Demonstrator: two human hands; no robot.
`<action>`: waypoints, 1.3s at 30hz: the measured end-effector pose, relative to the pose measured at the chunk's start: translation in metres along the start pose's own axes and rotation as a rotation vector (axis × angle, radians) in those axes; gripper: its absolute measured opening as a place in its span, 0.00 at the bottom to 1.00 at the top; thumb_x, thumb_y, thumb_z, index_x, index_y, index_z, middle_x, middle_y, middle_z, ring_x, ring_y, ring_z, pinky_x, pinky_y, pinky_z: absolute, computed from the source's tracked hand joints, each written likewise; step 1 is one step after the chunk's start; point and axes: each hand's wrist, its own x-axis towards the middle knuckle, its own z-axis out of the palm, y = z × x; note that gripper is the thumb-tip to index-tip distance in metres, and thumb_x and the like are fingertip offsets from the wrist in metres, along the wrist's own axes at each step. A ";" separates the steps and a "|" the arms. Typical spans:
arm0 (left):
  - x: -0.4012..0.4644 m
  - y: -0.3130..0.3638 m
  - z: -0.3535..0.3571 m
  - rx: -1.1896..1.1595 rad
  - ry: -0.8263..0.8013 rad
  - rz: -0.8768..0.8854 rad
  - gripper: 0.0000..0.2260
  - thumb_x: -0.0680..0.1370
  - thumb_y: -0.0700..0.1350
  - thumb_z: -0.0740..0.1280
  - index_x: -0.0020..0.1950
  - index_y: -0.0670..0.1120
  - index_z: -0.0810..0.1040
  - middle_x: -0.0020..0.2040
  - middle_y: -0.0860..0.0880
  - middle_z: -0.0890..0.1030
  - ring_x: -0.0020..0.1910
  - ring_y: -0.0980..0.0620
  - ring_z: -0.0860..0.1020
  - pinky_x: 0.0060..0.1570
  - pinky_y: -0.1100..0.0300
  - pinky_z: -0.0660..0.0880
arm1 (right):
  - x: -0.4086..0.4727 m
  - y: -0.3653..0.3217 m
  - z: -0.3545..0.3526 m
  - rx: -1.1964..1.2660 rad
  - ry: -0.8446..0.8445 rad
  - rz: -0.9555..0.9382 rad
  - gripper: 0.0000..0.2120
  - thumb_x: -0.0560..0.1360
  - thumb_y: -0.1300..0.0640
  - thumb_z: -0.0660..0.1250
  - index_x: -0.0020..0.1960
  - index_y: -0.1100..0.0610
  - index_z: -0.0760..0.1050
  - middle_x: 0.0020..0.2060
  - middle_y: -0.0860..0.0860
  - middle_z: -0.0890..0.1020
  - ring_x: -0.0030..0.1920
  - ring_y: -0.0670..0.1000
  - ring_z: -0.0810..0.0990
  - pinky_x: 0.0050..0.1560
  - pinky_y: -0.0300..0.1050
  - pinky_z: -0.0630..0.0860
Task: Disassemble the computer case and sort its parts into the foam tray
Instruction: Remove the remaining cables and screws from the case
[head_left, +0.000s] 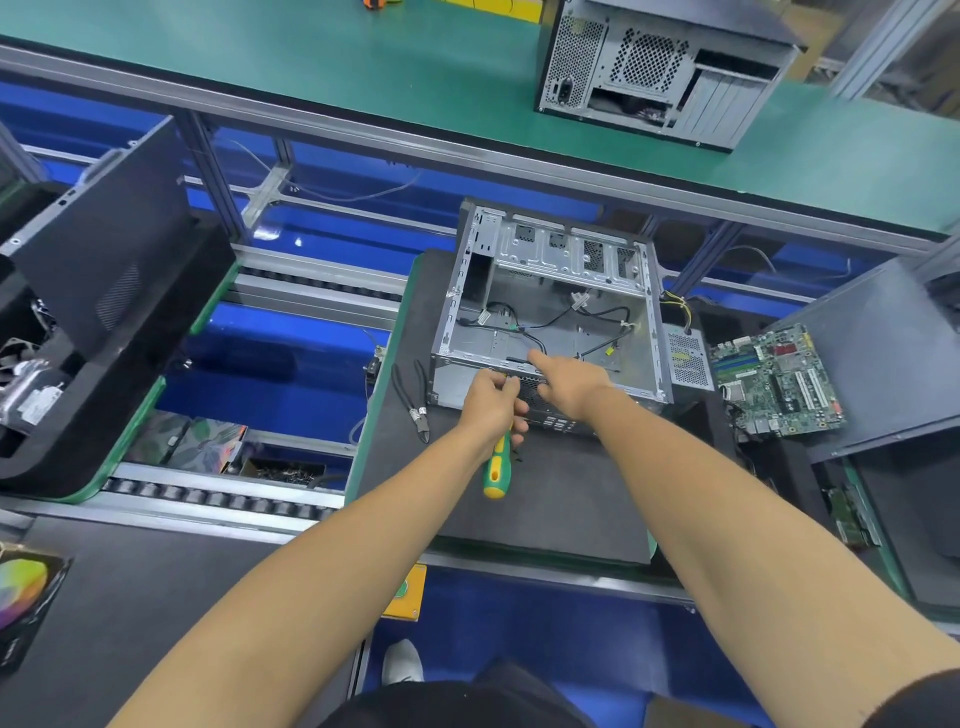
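An open grey computer case (550, 270) lies on a black foam mat (561, 493) at the centre, with loose black cables inside. My left hand (491, 402) grips a green and yellow screwdriver (497, 467) at the case's near wall. My right hand (569, 376) rests on the case's near rim, its forefinger pointing left over the edge. A green motherboard (779, 382) and a perforated power supply (688, 358) lie to the right of the case.
Black-handled cutters (413, 402) lie on the mat left of the case. A black foam tray (104, 332) with parts stands at the left. A second closed case (670, 73) stands on the green bench behind. A dark side panel (883, 364) lies at the right.
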 end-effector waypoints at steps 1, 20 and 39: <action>0.003 0.001 0.000 0.001 0.009 -0.001 0.06 0.86 0.48 0.61 0.57 0.46 0.69 0.38 0.45 0.78 0.21 0.53 0.73 0.21 0.61 0.72 | 0.000 0.000 0.000 0.002 -0.002 0.000 0.14 0.83 0.55 0.60 0.67 0.53 0.62 0.53 0.57 0.78 0.50 0.61 0.78 0.41 0.51 0.69; 0.014 -0.010 -0.001 0.036 0.116 0.046 0.08 0.84 0.46 0.61 0.54 0.42 0.76 0.25 0.47 0.73 0.18 0.50 0.67 0.21 0.63 0.65 | 0.001 0.001 0.001 0.013 -0.012 0.008 0.13 0.83 0.54 0.59 0.66 0.52 0.62 0.47 0.54 0.72 0.46 0.59 0.74 0.40 0.51 0.67; 0.017 -0.081 -0.017 1.109 -0.014 0.318 0.07 0.84 0.50 0.59 0.56 0.49 0.73 0.52 0.44 0.81 0.51 0.39 0.79 0.43 0.53 0.69 | 0.000 0.002 0.000 0.007 -0.026 -0.004 0.13 0.83 0.54 0.59 0.67 0.52 0.62 0.50 0.55 0.70 0.45 0.62 0.77 0.38 0.52 0.69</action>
